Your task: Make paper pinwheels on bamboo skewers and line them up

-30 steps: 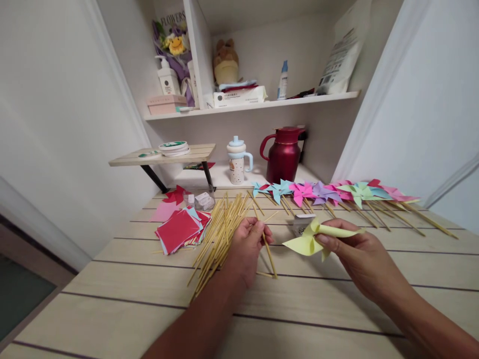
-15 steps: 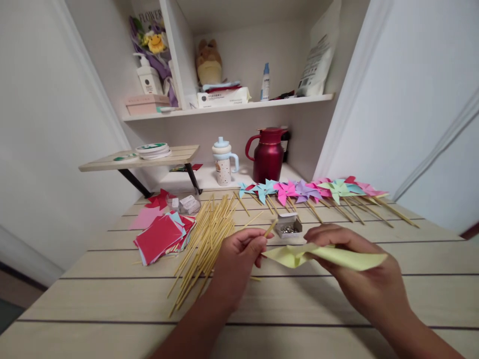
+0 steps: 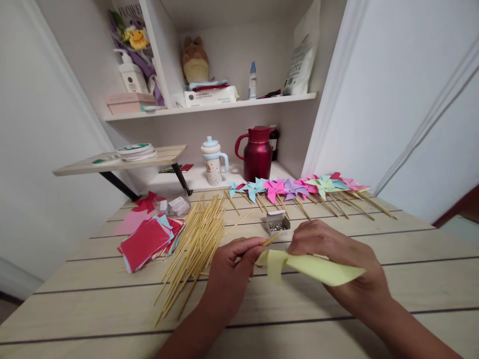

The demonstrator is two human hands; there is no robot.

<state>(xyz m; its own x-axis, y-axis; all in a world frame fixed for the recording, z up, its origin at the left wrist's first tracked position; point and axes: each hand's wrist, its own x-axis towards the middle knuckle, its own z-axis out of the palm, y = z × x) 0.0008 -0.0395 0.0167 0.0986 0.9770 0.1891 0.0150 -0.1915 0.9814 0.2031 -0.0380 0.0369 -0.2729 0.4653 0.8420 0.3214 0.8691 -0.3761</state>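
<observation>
My left hand [image 3: 234,271] is closed around a thin wooden stick [image 3: 272,239], whose tip points up to the right past the thumb. A yellow paper pinwheel [image 3: 318,267] is in my right hand [image 3: 342,259], its fingers folded over the far side and partly hidden by the paper. The paper's left end curls down close to my left thumb. Just beyond my hands stands a small open box of metal pins [image 3: 277,227]. To the left lies a spread heap of wooden sticks [image 3: 194,249].
Finished pinwheels [image 3: 292,188] lie in a row along the back right. Coloured paper squares [image 3: 145,242] are stacked at left, near small clear boxes [image 3: 177,205]. Behind stand a blue-lidded cup [image 3: 214,167] and a red jug [image 3: 258,154]. A small raised stand [image 3: 164,155] is at back left.
My view has swung to the right. The yellow pinwheel has turned in my right hand, with a flap now hanging down on its left side. The stick stays in my left hand.
</observation>
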